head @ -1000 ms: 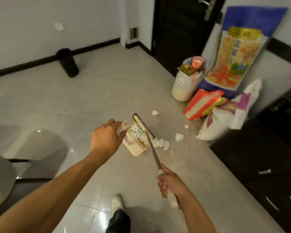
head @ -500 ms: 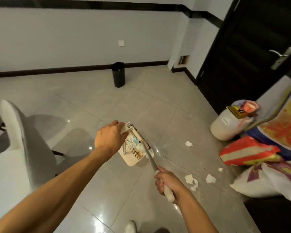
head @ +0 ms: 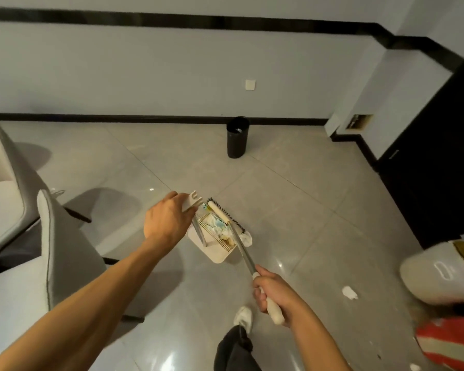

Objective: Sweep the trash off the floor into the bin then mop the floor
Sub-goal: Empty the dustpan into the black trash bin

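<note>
Left hand [head: 166, 223] gripped the white top of the dustpan's upright handle, fingers curled round it. Right hand [head: 273, 293] was clenched round the pale grip at the end of the broom [head: 225, 214], whose metal shaft ran up and left from the fist. The cream dustpan [head: 217, 257] hung tilted between the two hands, above the grey tiled floor [head: 292, 210]. The broom head lay across its far side, dark bristles along the edge. Trash [head: 217, 225], white and pale-blue crumpled paper, sat inside the pan behind a comb-like row of teeth. One white wad [head: 246, 238] showed at the broom head's right end; whether it was in the pan could not be told. The black bin [head: 237, 137] stood upright against the far wall's skirting, well apart from the pan. A white scrap [head: 349, 292] lay on the floor at right, near a white jug [head: 437, 274] and a red-striped bag [head: 450, 341]. Pale chair [head: 51, 250] at left. One white shoe [head: 243, 317] showed below the right hand.
</note>
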`<action>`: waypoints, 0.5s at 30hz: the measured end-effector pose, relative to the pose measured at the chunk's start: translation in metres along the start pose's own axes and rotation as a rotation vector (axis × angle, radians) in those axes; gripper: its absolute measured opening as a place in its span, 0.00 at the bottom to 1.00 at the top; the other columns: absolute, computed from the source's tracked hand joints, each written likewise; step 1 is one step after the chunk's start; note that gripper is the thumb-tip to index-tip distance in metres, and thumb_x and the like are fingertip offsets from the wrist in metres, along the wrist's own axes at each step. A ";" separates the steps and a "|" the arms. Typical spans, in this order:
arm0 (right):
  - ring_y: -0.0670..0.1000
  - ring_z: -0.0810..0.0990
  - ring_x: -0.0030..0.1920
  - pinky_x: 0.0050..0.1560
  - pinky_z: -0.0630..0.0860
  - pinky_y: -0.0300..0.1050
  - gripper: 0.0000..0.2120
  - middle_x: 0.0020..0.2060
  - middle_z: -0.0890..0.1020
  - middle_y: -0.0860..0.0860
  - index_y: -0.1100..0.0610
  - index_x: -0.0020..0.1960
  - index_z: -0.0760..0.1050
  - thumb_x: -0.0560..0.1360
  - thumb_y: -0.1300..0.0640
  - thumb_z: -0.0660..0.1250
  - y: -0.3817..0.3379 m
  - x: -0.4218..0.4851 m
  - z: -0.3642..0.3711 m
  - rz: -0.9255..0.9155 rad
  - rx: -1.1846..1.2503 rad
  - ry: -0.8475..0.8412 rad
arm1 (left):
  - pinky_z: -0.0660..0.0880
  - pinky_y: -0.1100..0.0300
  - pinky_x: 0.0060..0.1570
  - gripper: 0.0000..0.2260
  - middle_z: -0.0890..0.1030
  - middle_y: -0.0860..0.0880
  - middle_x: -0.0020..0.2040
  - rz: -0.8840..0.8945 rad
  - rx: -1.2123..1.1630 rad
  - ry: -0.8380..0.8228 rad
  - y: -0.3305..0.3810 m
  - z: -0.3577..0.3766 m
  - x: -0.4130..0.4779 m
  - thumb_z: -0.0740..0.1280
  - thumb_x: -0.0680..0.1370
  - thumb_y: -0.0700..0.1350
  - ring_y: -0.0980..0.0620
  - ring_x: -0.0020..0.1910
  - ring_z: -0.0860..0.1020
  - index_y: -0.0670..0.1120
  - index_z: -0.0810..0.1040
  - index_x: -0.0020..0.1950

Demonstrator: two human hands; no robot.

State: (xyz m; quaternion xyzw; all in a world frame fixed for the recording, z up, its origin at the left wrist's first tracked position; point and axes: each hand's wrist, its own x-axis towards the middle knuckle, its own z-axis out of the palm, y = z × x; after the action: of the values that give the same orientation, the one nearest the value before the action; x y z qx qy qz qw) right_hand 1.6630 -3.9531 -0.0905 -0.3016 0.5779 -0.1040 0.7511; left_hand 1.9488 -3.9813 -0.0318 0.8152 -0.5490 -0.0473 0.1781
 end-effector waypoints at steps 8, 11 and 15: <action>0.45 0.66 0.26 0.24 0.66 0.36 0.33 0.30 0.70 0.51 0.45 0.80 0.60 0.79 0.67 0.59 -0.163 0.082 -0.024 0.006 -0.064 -0.040 | 0.69 0.54 0.40 0.17 0.77 0.54 0.48 -0.119 0.015 0.046 0.011 0.001 0.157 0.65 0.81 0.61 0.44 0.44 0.78 0.53 0.81 0.62; 0.45 0.65 0.26 0.24 0.66 0.36 0.33 0.30 0.70 0.51 0.46 0.80 0.60 0.79 0.66 0.59 -0.218 0.109 -0.024 -0.004 -0.095 -0.046 | 0.69 0.54 0.41 0.19 0.75 0.55 0.48 -0.173 -0.006 0.070 0.006 0.002 0.206 0.64 0.80 0.63 0.48 0.41 0.75 0.53 0.81 0.62; 0.45 0.66 0.25 0.23 0.66 0.36 0.32 0.29 0.71 0.51 0.46 0.80 0.61 0.79 0.66 0.59 -0.283 0.148 -0.018 -0.013 -0.134 -0.048 | 0.68 0.54 0.41 0.21 0.77 0.53 0.51 -0.194 -0.030 0.096 -0.003 0.006 0.272 0.63 0.80 0.64 0.48 0.42 0.75 0.51 0.81 0.62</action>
State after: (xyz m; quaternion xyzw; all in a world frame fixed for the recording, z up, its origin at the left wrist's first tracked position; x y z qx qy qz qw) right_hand 1.7464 -4.2590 -0.0499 -0.3572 0.5637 -0.0626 0.7421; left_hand 2.0571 -4.2300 -0.0065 0.8630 -0.4578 -0.0336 0.2109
